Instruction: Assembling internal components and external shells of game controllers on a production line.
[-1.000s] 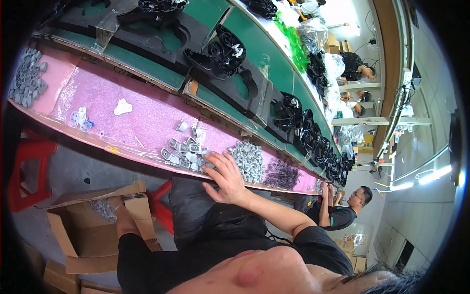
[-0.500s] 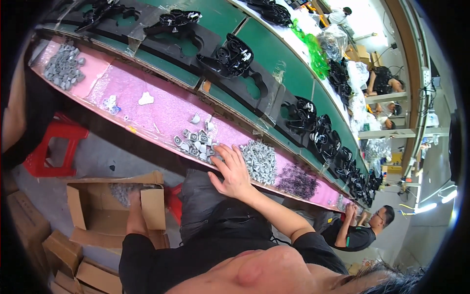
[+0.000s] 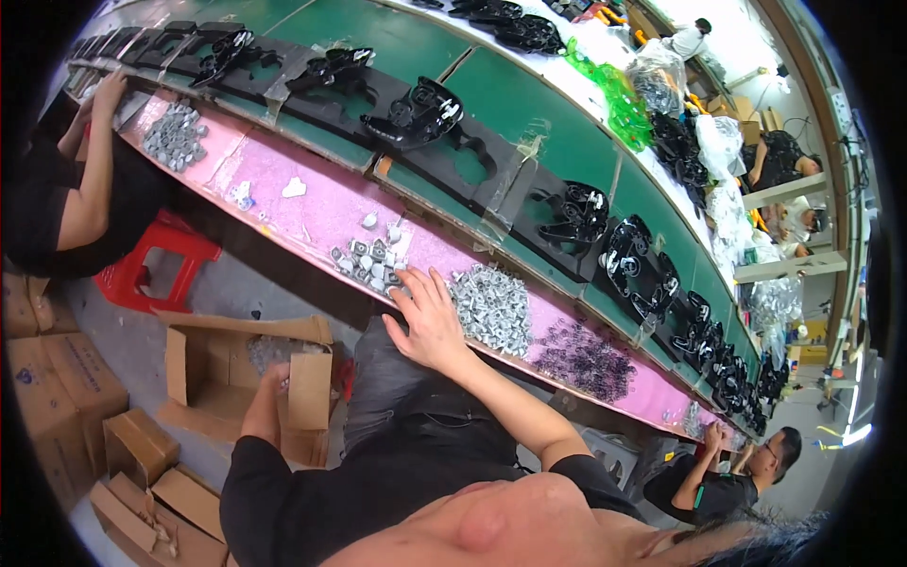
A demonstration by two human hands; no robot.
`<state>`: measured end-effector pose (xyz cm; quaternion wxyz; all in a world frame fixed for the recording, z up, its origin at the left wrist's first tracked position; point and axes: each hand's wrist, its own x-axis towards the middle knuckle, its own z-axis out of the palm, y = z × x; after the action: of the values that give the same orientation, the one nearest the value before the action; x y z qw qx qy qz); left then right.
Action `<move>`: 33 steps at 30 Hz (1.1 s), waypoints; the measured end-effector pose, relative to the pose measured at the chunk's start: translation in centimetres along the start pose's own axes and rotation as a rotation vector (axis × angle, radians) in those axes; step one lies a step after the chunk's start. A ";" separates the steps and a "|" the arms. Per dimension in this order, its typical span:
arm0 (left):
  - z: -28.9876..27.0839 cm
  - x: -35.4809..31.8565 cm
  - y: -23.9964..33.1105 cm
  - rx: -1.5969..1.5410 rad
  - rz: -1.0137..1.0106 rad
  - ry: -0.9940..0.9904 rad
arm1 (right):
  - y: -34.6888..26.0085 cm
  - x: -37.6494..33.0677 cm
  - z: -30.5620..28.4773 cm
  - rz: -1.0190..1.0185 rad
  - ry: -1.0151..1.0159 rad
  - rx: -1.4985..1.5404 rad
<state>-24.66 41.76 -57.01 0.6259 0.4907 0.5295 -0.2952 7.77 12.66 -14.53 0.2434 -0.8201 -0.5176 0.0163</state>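
Observation:
My right hand (image 3: 430, 321) rests palm down at the near edge of a pink-lined shelf (image 3: 274, 203), fingers spread. Its fingertips lie between a small group of grey plastic caps (image 3: 376, 263) and a heap of silver-grey metal-looking parts (image 3: 491, 310). Farther right is a spread of small dark parts, perhaps springs (image 3: 584, 361). Down to the left, my left hand (image 3: 278, 376) reaches into an open cardboard box (image 3: 310, 392). A flap partly covers that hand, so its fingers are hard to make out. Clear plastic with small pieces (image 3: 269, 352) lies inside the box, beside the hand.
Behind the shelf runs a green conveyor (image 3: 331, 132) bearing black holders with black housings (image 3: 416, 113). A red stool (image 3: 161, 269) and more cartons (image 3: 71, 387) stand at left. Co-workers sit at the far left (image 3: 85, 180) and right (image 3: 694, 487).
The view has turned, bringing more of the left co-worker into sight. My right hand stays beside the grey caps, fingers spread. My left hand is still at the box, now partly behind its flap.

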 end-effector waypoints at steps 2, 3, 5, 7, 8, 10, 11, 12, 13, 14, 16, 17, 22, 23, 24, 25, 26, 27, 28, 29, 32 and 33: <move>-1.5 -1.2 0.7 -0.093 -0.040 -0.070 | 0.2 0.1 0.2 -0.010 0.025 0.032; 0.9 -3.2 -2.2 -0.127 -0.064 -0.116 | 0.7 -0.1 0.2 -0.002 0.035 0.029; 3.7 -3.6 2.3 -0.247 -0.113 -0.174 | 0.5 0.2 0.1 -0.021 0.056 0.048; 2.2 -5.2 -0.2 -0.263 -0.144 -0.237 | 0.5 0.3 0.0 -0.034 0.058 0.056; 0.8 -5.2 -0.8 -0.228 -0.155 -0.266 | 0.4 0.5 0.0 -0.050 0.055 0.075; 1.2 -8.2 2.7 -0.130 -0.173 -0.272 | 0.9 0.2 0.5 -0.042 0.060 0.059; 1.4 -10.9 4.9 -0.073 -0.114 -0.288 | 1.2 0.1 0.6 -0.029 0.061 0.051; 0.5 -12.6 5.2 -0.086 -0.067 -0.250 | 1.0 0.3 0.5 -0.030 0.058 0.068; -0.2 -14.1 5.1 -0.100 -0.020 -0.213 | 0.8 0.3 0.6 -0.041 0.057 0.073; 0.2 -17.1 7.7 -0.155 0.097 -0.135 | 1.1 0.2 0.6 -0.032 0.062 0.057; 0.5 -25.2 14.0 -0.147 0.327 -0.047 | 1.1 0.1 0.6 -0.024 0.064 0.061; 0.6 -28.4 16.6 -0.168 0.451 -0.044 | 1.0 0.2 0.6 -0.032 0.072 0.045; 6.2 -38.7 30.5 0.136 0.975 0.058 | 0.7 0.3 0.6 -0.047 0.074 0.022; 7.6 -38.0 32.7 0.332 1.157 0.172 | 0.7 0.3 0.6 -0.054 0.071 0.023; 8.7 -37.2 34.8 0.537 1.327 0.293 | 0.7 0.3 0.7 -0.056 0.069 0.028; 9.7 -35.4 36.5 0.618 1.391 0.336 | 0.6 0.3 0.7 -0.059 0.066 0.032; 10.6 -33.6 37.8 0.703 1.459 0.374 | 0.6 0.3 0.6 -0.063 0.065 0.031; 11.4 -32.7 38.7 0.700 1.463 0.371 | 0.7 0.2 0.6 -0.054 0.070 0.031; 11.9 -31.9 39.3 0.823 1.431 0.360 | 0.7 0.1 0.6 -0.046 0.073 0.032; 12.2 -31.3 39.8 0.948 1.400 0.341 | 0.7 0.1 0.6 -0.042 0.074 0.027; 11.1 -30.9 39.0 1.064 1.476 0.366 | 0.7 0.0 0.7 -0.042 0.083 0.021; 10.8 -31.3 38.7 1.104 1.531 0.408 | 0.7 0.1 0.7 -0.043 0.079 0.009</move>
<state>5.43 40.34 -15.97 0.2261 0.9699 -0.0488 0.0766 8.22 12.80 -15.40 0.2677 -0.8076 -0.5251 -0.0191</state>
